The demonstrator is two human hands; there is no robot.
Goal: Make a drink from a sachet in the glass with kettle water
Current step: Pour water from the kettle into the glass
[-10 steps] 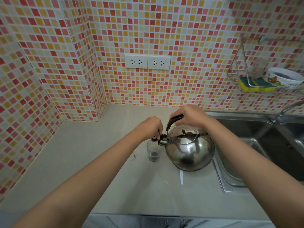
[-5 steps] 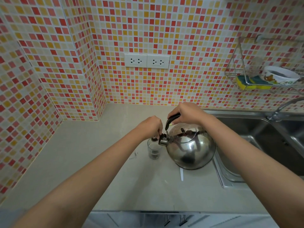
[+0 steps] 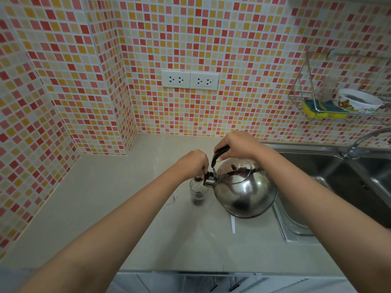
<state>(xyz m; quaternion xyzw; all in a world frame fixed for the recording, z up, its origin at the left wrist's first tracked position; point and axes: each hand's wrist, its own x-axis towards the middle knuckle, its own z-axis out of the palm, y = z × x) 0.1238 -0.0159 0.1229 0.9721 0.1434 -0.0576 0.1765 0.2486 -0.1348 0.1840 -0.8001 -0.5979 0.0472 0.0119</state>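
Status: pouring. Your right hand [image 3: 239, 145] grips the kettle [image 3: 245, 191] handle, tilting it; your left hand [image 3: 193, 163] pinches the spout cap. Directly below that grip: glass [image 3: 197, 192] on the table [image 3: 127, 208], dark powder inside. Remaining: filling, stirring.

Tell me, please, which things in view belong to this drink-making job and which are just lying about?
In use:
round shiny steel kettle
small clear glass holding dark powder
left hand at the spout cap
right hand on the black handle

Lying about:
yellow-and-blue sponge
white patterned bowl
steel sink
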